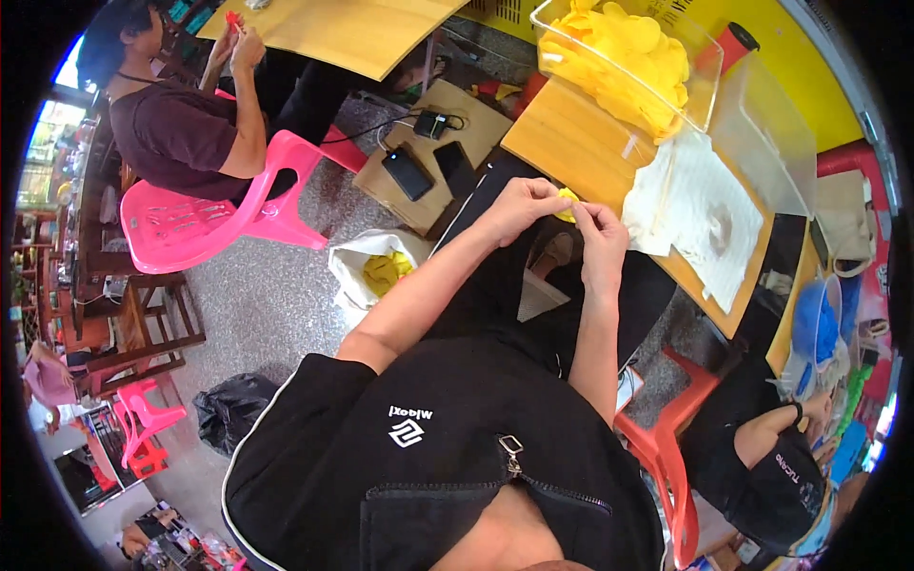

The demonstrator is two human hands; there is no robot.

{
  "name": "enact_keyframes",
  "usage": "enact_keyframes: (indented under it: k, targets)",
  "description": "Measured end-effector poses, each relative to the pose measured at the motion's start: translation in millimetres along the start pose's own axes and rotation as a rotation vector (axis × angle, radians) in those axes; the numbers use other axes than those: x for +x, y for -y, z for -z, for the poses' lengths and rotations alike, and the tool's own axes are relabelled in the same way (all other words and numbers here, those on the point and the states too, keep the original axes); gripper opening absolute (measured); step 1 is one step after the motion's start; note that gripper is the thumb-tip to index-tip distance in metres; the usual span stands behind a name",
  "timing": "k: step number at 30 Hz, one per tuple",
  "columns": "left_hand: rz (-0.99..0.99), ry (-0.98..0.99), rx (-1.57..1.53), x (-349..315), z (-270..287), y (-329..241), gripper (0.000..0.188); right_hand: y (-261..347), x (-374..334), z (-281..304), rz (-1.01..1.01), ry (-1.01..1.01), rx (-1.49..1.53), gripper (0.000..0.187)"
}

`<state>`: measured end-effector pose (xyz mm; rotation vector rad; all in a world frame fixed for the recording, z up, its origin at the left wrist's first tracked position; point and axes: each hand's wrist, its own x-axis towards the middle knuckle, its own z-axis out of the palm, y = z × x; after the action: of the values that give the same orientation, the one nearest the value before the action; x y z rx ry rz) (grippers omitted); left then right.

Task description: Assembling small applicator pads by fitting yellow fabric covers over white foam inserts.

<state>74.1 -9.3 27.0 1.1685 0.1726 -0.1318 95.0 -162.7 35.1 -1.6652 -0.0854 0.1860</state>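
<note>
Fingertips pinching, left hand (526, 206) and right hand (604, 244) together, a small, soft-looking yellow piece (566, 205) caught between them! Working it by hand looks like the step; next probably calls for a steady, gentle grip.

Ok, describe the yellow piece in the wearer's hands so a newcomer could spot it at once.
Start at the wooden table in the upper right. By its lower-left edge, the wearer's left hand and right hand come together. Pinched between them is the small yellow piece; unlike the yellow pieces heaped in the clear bin, it is held.
</note>
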Motion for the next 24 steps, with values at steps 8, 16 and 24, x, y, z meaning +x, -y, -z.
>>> enact_keyframes:
  k: [8,16,24]
  targets:
    - [-0.57,-0.154,0.822,-1.4,-8.6,-2.0,0.01,-13.5,-0.7,-10.7,0.04,-0.212,-0.041,0.018]
    - [-0.593,-0.404,0.724,25.2,1.0,23.8,0.016,6.7,-21.2,-39.8,0.18,-0.21,-0.092,0.012]
    - [-0.341,0.063,-0.103,22.9,17.6,31.3,0.019,2.6,-30.2,-51.5,0.123,-0.116,0.068,0.018]
